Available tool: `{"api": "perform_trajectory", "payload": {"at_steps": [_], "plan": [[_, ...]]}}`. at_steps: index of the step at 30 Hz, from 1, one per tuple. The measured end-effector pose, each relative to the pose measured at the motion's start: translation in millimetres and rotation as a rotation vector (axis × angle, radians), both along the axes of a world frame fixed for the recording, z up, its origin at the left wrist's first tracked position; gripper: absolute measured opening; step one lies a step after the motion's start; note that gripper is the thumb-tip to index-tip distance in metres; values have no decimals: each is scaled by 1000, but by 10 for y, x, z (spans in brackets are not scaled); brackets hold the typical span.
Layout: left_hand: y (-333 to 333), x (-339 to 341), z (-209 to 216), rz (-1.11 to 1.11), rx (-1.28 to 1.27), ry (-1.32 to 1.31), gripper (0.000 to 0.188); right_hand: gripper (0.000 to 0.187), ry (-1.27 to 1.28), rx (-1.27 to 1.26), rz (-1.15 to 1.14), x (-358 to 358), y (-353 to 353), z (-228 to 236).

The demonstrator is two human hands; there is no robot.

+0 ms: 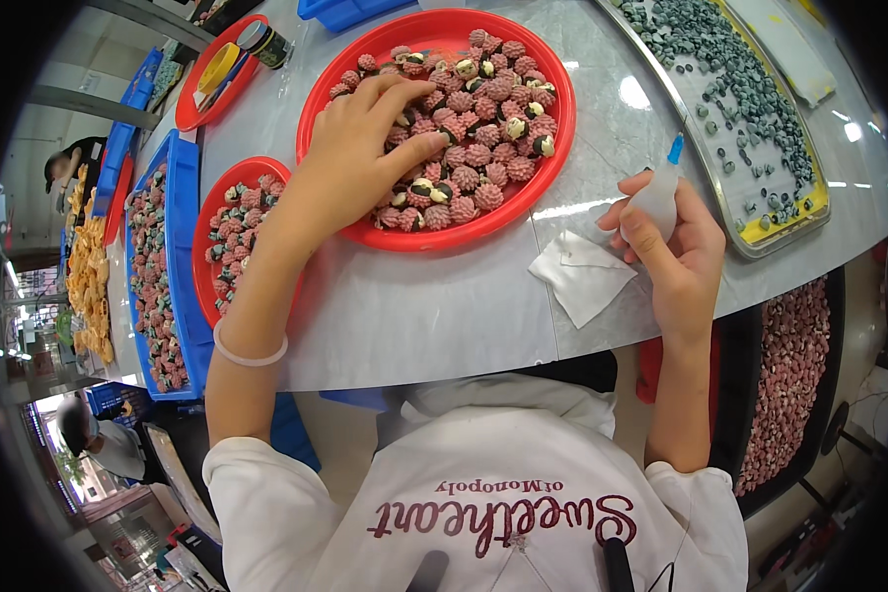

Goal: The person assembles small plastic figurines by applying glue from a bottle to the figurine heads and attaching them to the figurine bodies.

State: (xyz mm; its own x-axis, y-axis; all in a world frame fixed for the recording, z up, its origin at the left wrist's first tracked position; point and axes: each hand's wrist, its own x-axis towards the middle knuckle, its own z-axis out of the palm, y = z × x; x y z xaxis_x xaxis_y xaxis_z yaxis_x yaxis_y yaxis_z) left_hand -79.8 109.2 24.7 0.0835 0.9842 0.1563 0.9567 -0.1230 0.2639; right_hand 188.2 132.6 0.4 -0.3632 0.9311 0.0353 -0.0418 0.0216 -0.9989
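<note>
My left hand [360,153] reaches over a round red tray [318,94] heaped with small ridged pink pieces [488,197]. Its thumb and fingers are spread apart and touch the heap; no piece is plainly held. Several of the pieces lie turned, showing black and cream sides. To the right of the tray, my right hand [676,247] is closed around a whitish squeeze bottle [658,202]. The bottle points up and away from me, with a blue needle tip [676,148] at its end. Below it, a crumpled white cloth or tissue [584,281] lies on the grey table.
A metal-rimmed tray [809,212] with dark green pieces stands at the right. Left are a smaller red tray [210,197] and a blue bin [189,257], both with pink pieces. A dark jar [263,44] sits far left. More pink pieces fill a black crate [827,345] beside the table.
</note>
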Motion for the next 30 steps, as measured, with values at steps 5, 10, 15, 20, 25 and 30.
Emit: {"api": "perform_trajectory", "payload": {"at_steps": [5, 10, 15, 20, 25, 30], "plan": [[102, -137, 365, -27, -351, -133, 42, 19, 0, -14, -9, -13, -15, -2], [544, -110, 326, -21, -176, -188, 43, 19, -24, 6, -22, 22, -3, 26], [522, 20, -239, -81, 86, 20, 48, 19, -16, 1, -23, 21, -11, 2], [490, 56, -238, -52, 192, 116, 44, 19, -26, -2, -17, 8, -1, 17], [474, 92, -127, 3, 109, -12, 44, 19, -28, 22, -14, 7, 1, 11], [498, 79, -76, -61, 110, -156, 38, 19, -17, 30, -21, 15, -4, 13]]}}
